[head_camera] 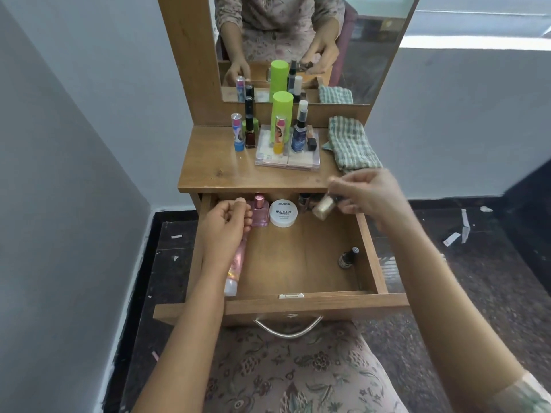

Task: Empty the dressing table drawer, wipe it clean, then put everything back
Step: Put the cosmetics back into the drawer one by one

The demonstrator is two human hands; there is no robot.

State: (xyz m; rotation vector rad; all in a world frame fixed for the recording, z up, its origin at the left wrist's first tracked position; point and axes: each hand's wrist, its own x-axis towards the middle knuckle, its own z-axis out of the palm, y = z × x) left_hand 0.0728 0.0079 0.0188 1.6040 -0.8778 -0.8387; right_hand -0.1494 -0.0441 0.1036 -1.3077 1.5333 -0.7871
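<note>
The wooden drawer (369, 254) is pulled out. My right hand (366, 195) pinches a gold glitter nail polish bottle (323, 207) above the drawer's back right corner. My left hand (223, 225) hangs over the drawer's left side with loosely curled fingers, holding nothing I can see, above a pink tube (235, 269). Inside also lie a pink perfume bottle (260, 213), a white nail polish remover tub (283, 213), a small dark bottle (347, 257) and another bottle (304, 199) at the back, half hidden under the top.
On the table top (208, 168) stand lip balms (237, 132), nail polishes (250, 129), a green can (281, 114), a blue spray bottle (299, 135) on a clear case (287, 162), and a checked cloth (351, 144). Mirror (369, 55) behind. Grey wall on the left.
</note>
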